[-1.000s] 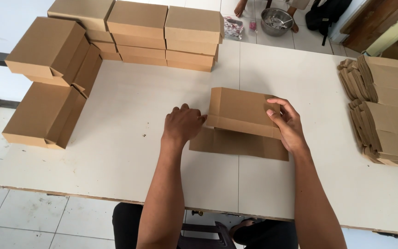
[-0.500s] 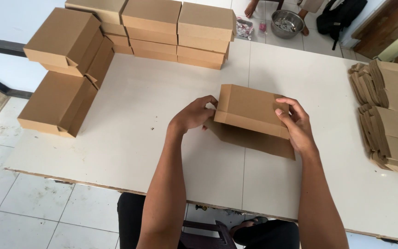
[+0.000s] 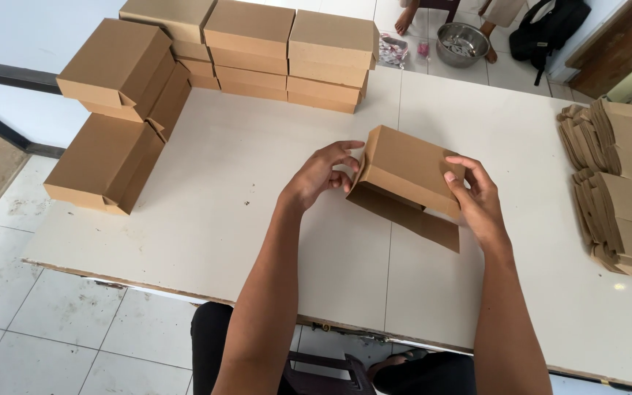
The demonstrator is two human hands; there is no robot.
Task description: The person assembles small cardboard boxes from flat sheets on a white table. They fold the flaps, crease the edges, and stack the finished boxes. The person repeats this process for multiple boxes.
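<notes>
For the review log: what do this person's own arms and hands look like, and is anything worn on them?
Both arms are bare from the elbow down as far as the view shows: no sleeves, gloves, watch, bracelets or rings can be made out. The left hand and right hand are ungloved, with short nails. Dark clothing shows only at the lap, below the table edge.

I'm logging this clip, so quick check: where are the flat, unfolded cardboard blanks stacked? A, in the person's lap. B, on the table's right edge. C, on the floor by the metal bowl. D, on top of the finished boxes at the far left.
B: the flat cardboard blanks lie in piles on the right edge of the white table, while the right hand and left hand hold a half-folded box.
</notes>
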